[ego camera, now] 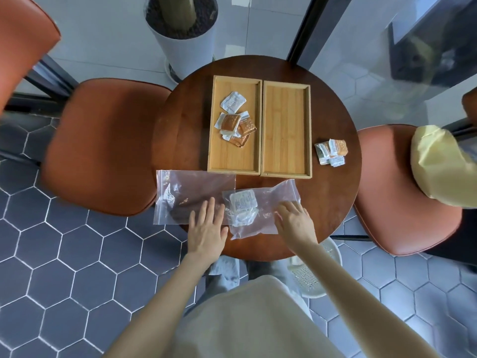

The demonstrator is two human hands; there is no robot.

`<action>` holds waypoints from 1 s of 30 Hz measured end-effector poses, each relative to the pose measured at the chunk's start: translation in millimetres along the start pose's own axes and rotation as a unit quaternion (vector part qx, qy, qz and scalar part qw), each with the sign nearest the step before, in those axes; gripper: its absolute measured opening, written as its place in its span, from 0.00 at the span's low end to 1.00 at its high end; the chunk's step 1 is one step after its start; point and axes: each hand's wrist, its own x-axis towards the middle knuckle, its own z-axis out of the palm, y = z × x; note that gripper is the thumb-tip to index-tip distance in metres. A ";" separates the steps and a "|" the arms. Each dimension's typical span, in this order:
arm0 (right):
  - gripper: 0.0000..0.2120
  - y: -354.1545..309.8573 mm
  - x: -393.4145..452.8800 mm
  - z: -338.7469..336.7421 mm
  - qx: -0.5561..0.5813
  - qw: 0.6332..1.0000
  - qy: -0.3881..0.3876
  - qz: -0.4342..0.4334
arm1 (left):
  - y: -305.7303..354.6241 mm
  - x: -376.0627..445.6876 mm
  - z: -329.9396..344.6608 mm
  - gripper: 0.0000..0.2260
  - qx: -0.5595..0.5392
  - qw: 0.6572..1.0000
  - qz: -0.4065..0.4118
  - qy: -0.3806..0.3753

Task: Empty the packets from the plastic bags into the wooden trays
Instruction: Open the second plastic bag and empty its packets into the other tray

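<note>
Two wooden trays stand side by side on the round table. The left tray [232, 156] holds several white and brown packets [236, 122]; the right tray [285, 130] has nothing in it. An empty-looking plastic bag [191, 187] lies flat at the table's near left. A second plastic bag [265, 202] overlaps it and holds white packets [242, 202]. My left hand [206, 228] lies flat with fingers spread on the left bag's near edge. My right hand [294, 218] rests on the second bag's right end, fingers bent onto the plastic.
A loose pile of packets [331, 152] lies on the round table [180, 130] right of the trays. Orange chairs stand left [103, 146] and right [397, 192], the right one with a yellow cloth [438, 166]. A white planter [185, 34] is behind.
</note>
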 end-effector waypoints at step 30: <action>0.05 -51.3 -27.1 -80.5 0.469 0.871 0.031 0.141 | 19.2 2.6 -38.7 0.18 -0.052 0.998 -0.019 0.000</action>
